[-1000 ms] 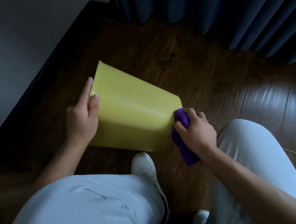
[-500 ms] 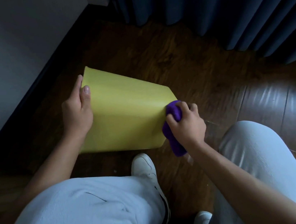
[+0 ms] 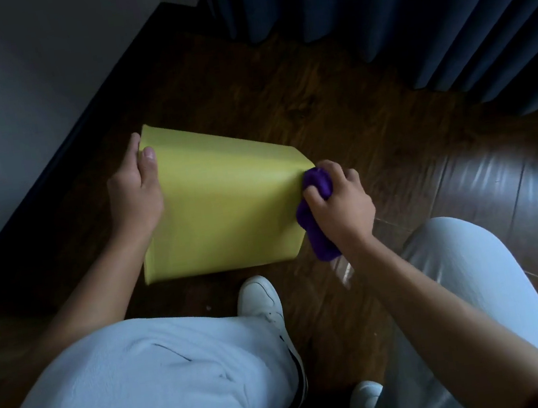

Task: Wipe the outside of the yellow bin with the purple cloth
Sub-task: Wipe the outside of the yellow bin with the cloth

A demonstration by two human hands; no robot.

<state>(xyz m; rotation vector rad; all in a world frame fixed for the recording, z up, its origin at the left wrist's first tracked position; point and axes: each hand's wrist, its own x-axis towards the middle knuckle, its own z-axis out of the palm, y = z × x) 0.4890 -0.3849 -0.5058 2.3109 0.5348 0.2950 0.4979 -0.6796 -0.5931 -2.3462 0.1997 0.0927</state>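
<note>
The yellow bin (image 3: pixel 227 209) lies tipped on its side on the dark wooden floor, its wider end to the left. My left hand (image 3: pixel 134 190) grips that left end, thumb on the outer wall. My right hand (image 3: pixel 337 201) is closed around the bunched purple cloth (image 3: pixel 317 218) and presses it against the bin's right end, near its upper corner. The cloth's tail hangs below my fist. The bin's opening and inside are hidden.
A white wall with a dark baseboard (image 3: pixel 57 142) runs along the left. Dark blue curtains (image 3: pixel 406 7) hang at the back and right. My knees in light trousers and a white shoe (image 3: pixel 263 303) are just in front of the bin.
The bin has turned and shifted left, its lower edge now level. My right hand with the cloth has slid up along the bin's right end.
</note>
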